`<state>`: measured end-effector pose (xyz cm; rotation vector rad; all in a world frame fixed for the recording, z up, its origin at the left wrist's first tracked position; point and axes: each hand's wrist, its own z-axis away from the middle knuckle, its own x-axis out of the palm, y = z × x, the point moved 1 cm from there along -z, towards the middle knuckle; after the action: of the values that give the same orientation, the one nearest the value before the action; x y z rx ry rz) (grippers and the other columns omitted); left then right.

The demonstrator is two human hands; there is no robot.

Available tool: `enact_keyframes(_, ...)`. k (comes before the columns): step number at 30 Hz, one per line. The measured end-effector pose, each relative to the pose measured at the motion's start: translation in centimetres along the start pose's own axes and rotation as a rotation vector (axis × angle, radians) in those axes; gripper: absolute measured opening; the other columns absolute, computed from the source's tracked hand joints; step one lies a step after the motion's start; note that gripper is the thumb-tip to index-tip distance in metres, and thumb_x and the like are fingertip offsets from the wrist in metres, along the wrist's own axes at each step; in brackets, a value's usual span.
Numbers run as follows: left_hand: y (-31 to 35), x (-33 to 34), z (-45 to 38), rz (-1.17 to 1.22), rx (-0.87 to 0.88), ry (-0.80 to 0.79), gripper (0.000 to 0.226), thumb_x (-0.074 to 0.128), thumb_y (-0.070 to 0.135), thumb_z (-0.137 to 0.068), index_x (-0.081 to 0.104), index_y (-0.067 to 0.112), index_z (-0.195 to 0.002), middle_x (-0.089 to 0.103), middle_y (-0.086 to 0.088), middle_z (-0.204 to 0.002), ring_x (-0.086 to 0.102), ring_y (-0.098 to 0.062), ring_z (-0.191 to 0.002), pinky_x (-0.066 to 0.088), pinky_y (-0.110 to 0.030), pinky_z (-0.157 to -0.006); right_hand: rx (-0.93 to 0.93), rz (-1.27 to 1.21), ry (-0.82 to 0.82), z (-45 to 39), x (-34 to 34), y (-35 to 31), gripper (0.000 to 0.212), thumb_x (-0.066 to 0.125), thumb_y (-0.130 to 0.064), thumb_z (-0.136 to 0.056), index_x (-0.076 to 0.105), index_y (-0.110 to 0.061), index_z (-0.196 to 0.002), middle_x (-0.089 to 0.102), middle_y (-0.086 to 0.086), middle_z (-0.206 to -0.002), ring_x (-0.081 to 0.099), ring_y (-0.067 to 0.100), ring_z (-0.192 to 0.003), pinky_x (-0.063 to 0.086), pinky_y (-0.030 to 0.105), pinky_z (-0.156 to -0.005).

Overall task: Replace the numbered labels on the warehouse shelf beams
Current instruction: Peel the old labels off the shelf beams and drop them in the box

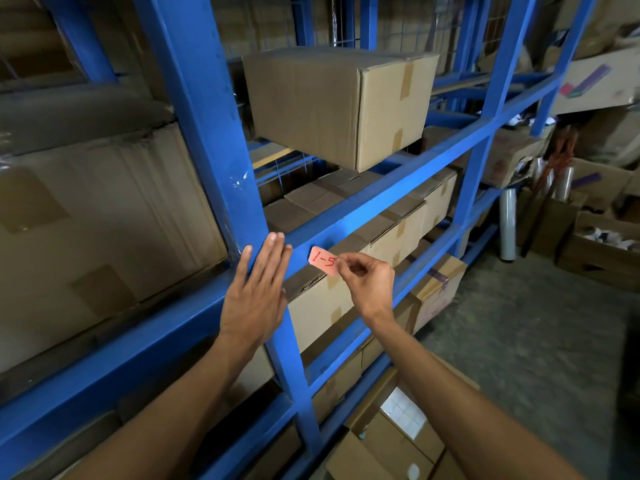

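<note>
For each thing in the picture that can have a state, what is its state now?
Pink label: marked 1-5, pinched at its right end, against the beam.
Right hand: pinching the label.
Left hand: open, flat on the blue upright.
Top box: taped shut.
Floor box: open.

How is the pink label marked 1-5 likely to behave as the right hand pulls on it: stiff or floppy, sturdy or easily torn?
The pink label looks thin and paper-like, so probably floppy and very light. The right hand pinches only its right end, so it may curl or tear. Its left end seems to lie against the blue beam, possibly stuck there.
</note>
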<state>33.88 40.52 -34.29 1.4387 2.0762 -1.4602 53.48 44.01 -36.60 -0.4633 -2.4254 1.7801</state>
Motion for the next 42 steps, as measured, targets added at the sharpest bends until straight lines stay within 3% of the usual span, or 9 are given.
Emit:
enact_keyframes(6, 3.1, -0.2, 0.3, 0.294, 0.040, -0.069, 0.086, 0.055, 0.028, -0.083, 0.014, 0.012, -0.157, 0.003, -0.016, -0.166, -0.002, -0.030, -0.153, -0.006, -0.051, -0.122, 0.119, 0.104, -0.004, 1.6, -4.8, 4.4, 0.015, 0.071, -0.013, -0.089, 0.077, -0.010, -0.102, 0.075, -0.004, -0.094, 0.071, 0.006, -0.087, 0.059, 0.022, -0.082)
enact_keyframes(11, 10.2, 2.7, 1.2, 0.534, 0.186, -0.256, 0.083, 0.066, 0.031, -0.078, 0.033, 0.014, -0.152, 0.022, -0.019, -0.162, 0.014, -0.034, -0.151, 0.010, -0.052, -0.121, 0.272, 0.236, 0.098, 3.0, -9.3, 9.6, 0.017, 0.068, -0.009, -0.091, 0.076, -0.005, -0.105, 0.076, 0.007, -0.098, 0.068, 0.010, -0.086, 0.045, -0.003, -0.069)
enact_keyframes(19, 20.1, 11.4, 2.5, 0.764, 0.354, -0.542, 0.071, 0.045, 0.040, -0.098, 0.013, 0.019, -0.157, 0.007, -0.012, -0.165, 0.005, -0.027, -0.153, 0.007, -0.047, -0.124, 0.518, 0.376, 0.215, 6.9, -13.1, 20.7, 0.015, 0.069, -0.004, -0.086, 0.077, -0.002, -0.099, 0.077, 0.012, -0.095, 0.066, 0.011, -0.081, 0.046, 0.006, -0.072)
enact_keyframes(23, 24.0, 16.7, 3.6, 0.787, 0.384, -0.628, 0.072, 0.043, 0.042, -0.098, 0.008, 0.021, -0.158, 0.002, -0.010, -0.166, 0.002, -0.027, -0.154, 0.010, -0.044, -0.124, 0.677, 0.418, 0.256, 9.2, -13.4, 27.6, 0.015, 0.066, 0.000, -0.084, 0.078, -0.002, -0.093, 0.077, 0.013, -0.089, 0.069, 0.016, -0.079, 0.056, 0.026, -0.076)
enact_keyframes(26, 26.5, 20.8, 4.4, 0.788, 0.407, -0.678, 0.074, 0.044, 0.041, -0.098, 0.006, 0.020, -0.158, -0.004, -0.009, -0.166, -0.003, -0.026, -0.154, 0.006, -0.044, -0.123, 0.768, 0.456, 0.274, 11.0, -13.2, 32.8, 0.014, 0.066, -0.001, -0.083, 0.079, -0.005, -0.087, 0.077, 0.012, -0.083, 0.071, 0.020, -0.076, 0.050, 0.012, -0.063)
enact_keyframes(30, 29.4, 25.7, 4.4, 0.796, 0.454, -0.637, 0.076, 0.050, 0.036, -0.096, 0.009, 0.019, -0.157, -0.005, -0.010, -0.166, -0.001, -0.027, -0.154, 0.011, -0.043, -0.123, 0.858, 0.498, 0.288, 12.3, -12.6, 38.6, 0.018, 0.063, -0.001, -0.082, 0.078, -0.009, -0.079, 0.076, 0.012, -0.079, 0.070, 0.025, -0.075, 0.056, 0.026, -0.067)
enact_keyframes(34, 31.9, 29.0, 4.6, 0.717, 0.527, -0.571, 0.078, 0.057, 0.034, -0.090, 0.018, 0.022, -0.157, -0.006, -0.012, -0.166, -0.001, -0.028, -0.153, 0.016, -0.049, -0.122, 0.908, 0.516, 0.264, 13.1, -11.6, 43.8, 0.025, 0.059, -0.001, -0.083, 0.075, -0.017, -0.074, 0.075, 0.009, -0.084, 0.068, 0.020, -0.083, 0.052, 0.013, -0.061)
enact_keyframes(37, 33.0, 29.9, 5.4, 0.629, 0.529, -0.470, 0.077, 0.057, 0.042, -0.087, 0.030, 0.018, -0.154, -0.003, -0.018, -0.165, 0.000, -0.031, -0.153, 0.017, -0.052, -0.122, 0.931, 0.540, 0.233, 13.1, -11.1, 47.3, 0.029, 0.060, -0.006, -0.082, 0.068, -0.028, -0.065, 0.075, 0.006, -0.086, 0.068, 0.027, -0.095, 0.061, 0.037, -0.077)
enact_keyframes(42, 33.2, 30.1, 5.7, 0.600, 0.518, -0.420, 0.079, 0.050, 0.054, -0.086, 0.029, 0.021, -0.154, -0.013, -0.018, -0.164, -0.006, -0.031, -0.153, 0.015, -0.053, -0.122, 0.983, 0.610, 0.192, 12.1, -10.2, 50.4, 0.021, 0.059, -0.012, -0.087, 0.072, -0.024, -0.076, 0.072, 0.013, -0.099, 0.068, 0.027, -0.096, 0.058, 0.028, -0.082)
